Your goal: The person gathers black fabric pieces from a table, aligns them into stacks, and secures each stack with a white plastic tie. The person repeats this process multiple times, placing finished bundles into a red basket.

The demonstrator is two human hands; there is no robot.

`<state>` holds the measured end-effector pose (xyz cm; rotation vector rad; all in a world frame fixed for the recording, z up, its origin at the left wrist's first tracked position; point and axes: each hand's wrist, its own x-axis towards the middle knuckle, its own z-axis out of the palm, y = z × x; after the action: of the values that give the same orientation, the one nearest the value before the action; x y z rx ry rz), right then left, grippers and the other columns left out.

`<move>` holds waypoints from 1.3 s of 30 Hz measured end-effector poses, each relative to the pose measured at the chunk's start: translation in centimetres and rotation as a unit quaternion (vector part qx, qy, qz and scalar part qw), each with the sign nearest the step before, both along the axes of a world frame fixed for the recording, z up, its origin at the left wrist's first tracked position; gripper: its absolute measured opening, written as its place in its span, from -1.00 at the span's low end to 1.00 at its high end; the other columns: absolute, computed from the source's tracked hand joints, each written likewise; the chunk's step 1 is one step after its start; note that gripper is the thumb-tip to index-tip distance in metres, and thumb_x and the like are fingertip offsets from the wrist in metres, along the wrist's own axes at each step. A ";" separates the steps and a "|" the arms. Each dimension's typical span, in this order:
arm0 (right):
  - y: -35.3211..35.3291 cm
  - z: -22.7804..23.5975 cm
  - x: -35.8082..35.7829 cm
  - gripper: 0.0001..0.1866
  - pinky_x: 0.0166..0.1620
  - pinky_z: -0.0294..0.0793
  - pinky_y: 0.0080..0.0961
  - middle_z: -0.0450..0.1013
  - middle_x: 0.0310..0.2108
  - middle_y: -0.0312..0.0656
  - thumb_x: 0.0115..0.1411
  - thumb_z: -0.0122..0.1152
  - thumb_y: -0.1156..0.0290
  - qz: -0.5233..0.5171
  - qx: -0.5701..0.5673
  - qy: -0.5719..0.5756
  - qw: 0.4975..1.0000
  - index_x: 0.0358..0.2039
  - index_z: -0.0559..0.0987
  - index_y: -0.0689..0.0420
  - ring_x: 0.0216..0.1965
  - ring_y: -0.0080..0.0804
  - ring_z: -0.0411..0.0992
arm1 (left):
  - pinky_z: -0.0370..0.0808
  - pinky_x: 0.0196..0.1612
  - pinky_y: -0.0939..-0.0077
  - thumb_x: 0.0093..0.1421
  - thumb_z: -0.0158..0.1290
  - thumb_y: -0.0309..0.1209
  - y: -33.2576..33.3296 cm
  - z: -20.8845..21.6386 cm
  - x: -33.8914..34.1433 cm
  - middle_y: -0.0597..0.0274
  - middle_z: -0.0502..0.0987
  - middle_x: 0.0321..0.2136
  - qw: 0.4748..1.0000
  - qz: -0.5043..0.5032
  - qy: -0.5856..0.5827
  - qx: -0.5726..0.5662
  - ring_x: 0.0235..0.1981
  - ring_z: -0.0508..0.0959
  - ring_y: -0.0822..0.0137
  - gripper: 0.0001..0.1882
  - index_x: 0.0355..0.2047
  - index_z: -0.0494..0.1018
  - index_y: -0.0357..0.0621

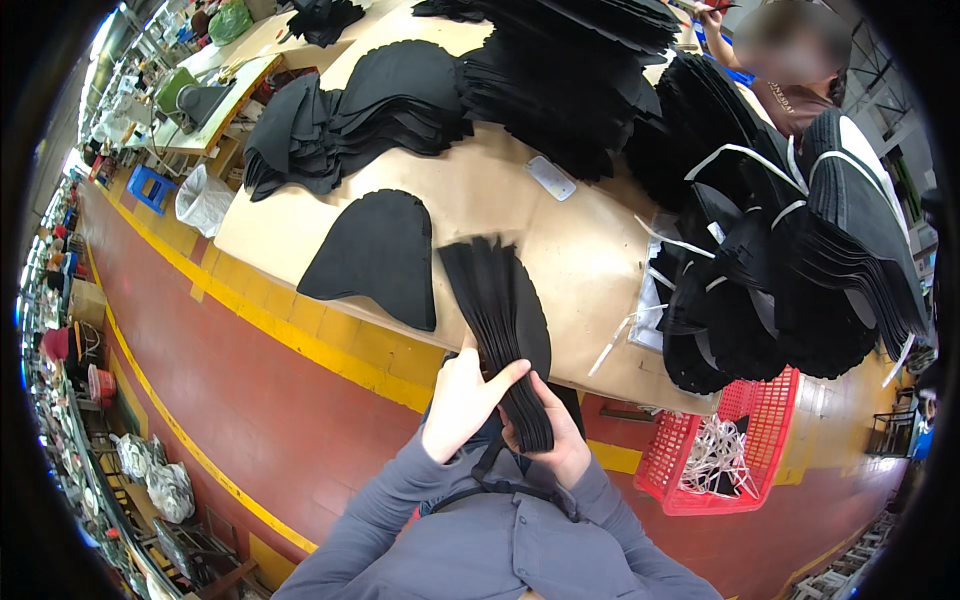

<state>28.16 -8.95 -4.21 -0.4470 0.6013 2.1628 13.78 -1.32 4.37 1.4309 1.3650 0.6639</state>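
A thick stack of black fabric pieces (pixel 497 310) is held upright on edge at the table's near edge, its layers fanned toward the far end. My left hand (pixel 466 392) is closed on the stack's left side, thumb laid across the layers. Gripping the near end from the right is my right hand (pixel 556 436), with some fingers hidden behind the stack. Just left of it, a single-looking black curved panel (pixel 378 255) lies flat on the brown-paper-covered table (pixel 480 180).
Piles of black panels (pixel 400 95) fill the table's far side. Bundles tied with white strips (pixel 830 230) stand at the right, near a phone-like object (pixel 550 178). A red basket (pixel 665 460) of white strips sits below the right edge. Another person (pixel 795 105) is at far right.
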 end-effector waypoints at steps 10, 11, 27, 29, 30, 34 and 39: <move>1.6 4.0 2.3 -0.37 0.04 0.48 -0.48 0.31 0.16 -0.11 0.26 0.14 0.55 -0.093 0.275 -0.709 0.642 0.33 0.20 0.16 0.11 -0.31 0.39 | 0.59 -0.46 0.58 0.15 0.22 -0.33 2.2 2.1 0.0 -0.02 0.60 -0.18 0.986 -0.056 -0.117 -0.105 -0.40 0.64 0.44 -0.47 0.06 0.37 -0.37; 2.3 5.2 3.2 -0.39 0.04 0.48 -0.47 0.34 0.14 -0.12 0.26 0.13 0.55 -0.062 0.320 -0.653 0.684 0.32 0.23 0.14 0.10 -0.33 0.39 | 0.61 -0.44 0.57 0.16 0.21 -0.34 2.4 2.4 0.0 -0.04 0.58 -0.11 0.981 -0.071 -0.134 -0.120 -0.36 0.65 0.42 -0.44 0.11 0.34 -0.35; 5.6 7.3 3.8 -0.68 -0.29 0.55 -0.58 0.57 -0.19 -0.11 0.19 0.29 0.48 -0.043 0.327 -0.749 0.575 -0.05 0.55 0.29 -0.35 -0.49 0.58 | 0.53 -0.55 0.66 0.14 0.20 -0.36 4.2 2.2 1.1 0.01 0.60 -0.12 0.977 -0.110 -0.136 -0.124 -0.49 0.59 0.53 -0.33 0.24 0.28 -0.30; 5.8 7.3 3.8 -0.69 -0.31 0.55 -0.57 0.58 -0.20 -0.08 0.17 0.30 0.48 -0.037 0.329 -0.760 0.560 -0.07 0.56 0.28 -0.37 -0.46 0.58 | 0.51 -0.55 0.65 0.14 0.20 -0.35 4.2 1.9 1.2 -0.02 0.60 -0.11 0.978 -0.098 -0.154 -0.101 -0.52 0.57 0.55 -0.32 0.24 0.28 -0.31; 5.7 7.4 3.7 -0.69 -0.31 0.55 -0.57 0.58 -0.21 -0.08 0.17 0.30 0.49 -0.031 0.319 -0.757 0.569 -0.07 0.56 0.28 -0.37 -0.46 0.59 | 0.51 -0.55 0.64 0.13 0.21 -0.35 4.0 1.6 1.1 -0.03 0.60 -0.11 0.979 -0.088 -0.159 -0.097 -0.53 0.56 0.55 -0.32 0.24 0.28 -0.31; 5.4 7.6 3.4 -0.67 -0.31 0.56 -0.56 0.56 -0.16 -0.01 0.19 0.24 0.53 -0.070 0.317 -0.771 0.547 -0.04 0.44 0.28 -0.35 -0.43 0.60 | 0.45 -0.59 0.64 0.09 0.19 -0.39 4.5 1.6 1.5 -0.11 0.58 -0.05 0.981 -0.136 -0.116 -0.070 -0.69 0.48 0.54 -0.09 0.37 -0.03 -0.33; 5.1 7.1 2.2 -0.58 -0.36 0.53 -0.57 0.53 -0.16 0.05 0.21 0.12 0.59 -0.174 0.298 -0.753 0.560 0.07 0.30 0.21 -0.39 -0.45 0.57 | 0.46 -0.59 0.65 0.08 0.19 -0.40 4.4 1.6 1.2 -0.16 0.55 -0.01 0.980 -0.128 -0.128 -0.083 -0.70 0.48 0.54 -0.07 0.37 -0.05 -0.35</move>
<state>30.35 -3.86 2.92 -1.3430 -0.9284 0.7998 14.99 3.12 6.00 1.3080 0.9916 0.5311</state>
